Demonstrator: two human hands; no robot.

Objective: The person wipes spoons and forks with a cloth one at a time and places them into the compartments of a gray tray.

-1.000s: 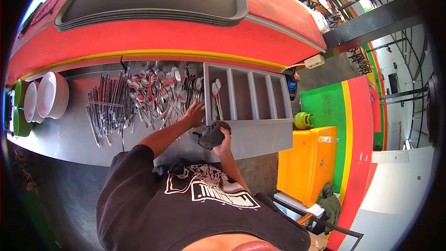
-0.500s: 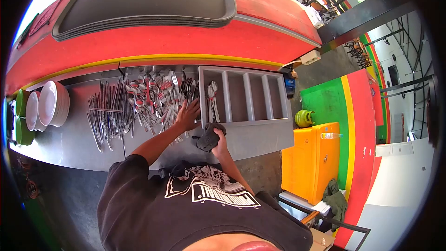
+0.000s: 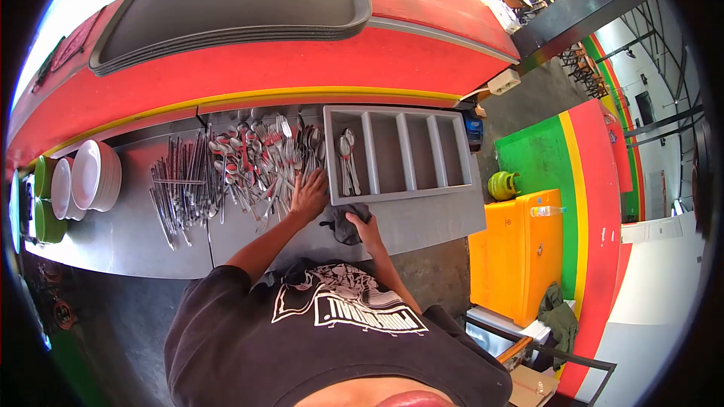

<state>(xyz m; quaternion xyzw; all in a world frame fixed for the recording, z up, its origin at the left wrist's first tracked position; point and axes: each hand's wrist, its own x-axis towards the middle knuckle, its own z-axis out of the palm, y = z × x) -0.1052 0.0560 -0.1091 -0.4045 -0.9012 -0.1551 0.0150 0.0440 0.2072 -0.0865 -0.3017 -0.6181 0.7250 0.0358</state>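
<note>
My left hand (image 3: pixel 309 196) lies with fingers stretched out at the near right edge of a heap of spoons and forks (image 3: pixel 253 154), close beside the grey cutlery tray (image 3: pixel 407 197). Its fingertips touch the handles there. My right hand (image 3: pixel 367 231) is closed around a dark grey cloth (image 3: pixel 345 224), just below the tray's near left corner. Several spoons (image 3: pixel 347 158) lie in the leftmost compartment of the tray, bowls pointing away from me. The tray's other compartments show bare bottoms.
Left of the heap lie many chopsticks (image 3: pixel 181 192). Stacked white bowls (image 3: pixel 96 175) and green dishes (image 3: pixel 47 211) stand at the counter's left end. Black serving trays (image 3: pixel 234 0) are piled on the red ledge (image 3: pixel 264 68) behind. A yellow-orange box (image 3: pixel 516 256) stands at right.
My left hand has come slightly nearer to me along the heap, its fingers closer together. My right hand still grips the cloth, now slightly lower and further right. The view has shifted a little.
</note>
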